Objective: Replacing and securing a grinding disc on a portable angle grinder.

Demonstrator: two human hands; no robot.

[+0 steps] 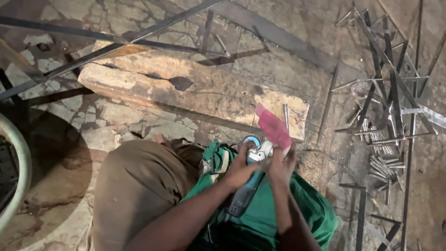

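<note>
One handheld angle grinder with a blue-grey plastic body and silver metal head [253, 167] sits over the person's lap, just below the near edge of the wooden block, head end pointing at the block, handle end pointing back toward the body. Left hand [240, 169] is wrapped around the grinder body just behind the head, fingers curled shut on it. Right hand [282, 165] is at the head end, fingers pressed together pinching one pink-red cloth rag [274, 128]; the rag stands up from the fingertips and overlaps the block's near right corner. One round blue-rimmed disc [251, 141] shows at the head, partly hidden by the hands. Lap is covered by one green fabric garment [278, 209]; one knee in brown cloth [139, 181] sits to the left of it. One long, stained, cracked wooden block [186, 90] lies across the cracked concrete floor [297, 65] just beyond the hands. One short thin metal rod [285, 116] lies on the block near its right end, just beside the rag. Long dark flat steel bars [139, 42] cross over the block's far edge; I count at least four, overlapping. Right of the block, a loose pile of cut steel angle pieces and short rods [385, 121] lies on the floor, too tangled to count. One curved pale rim [21, 176] shows at the left edge of view.
</note>
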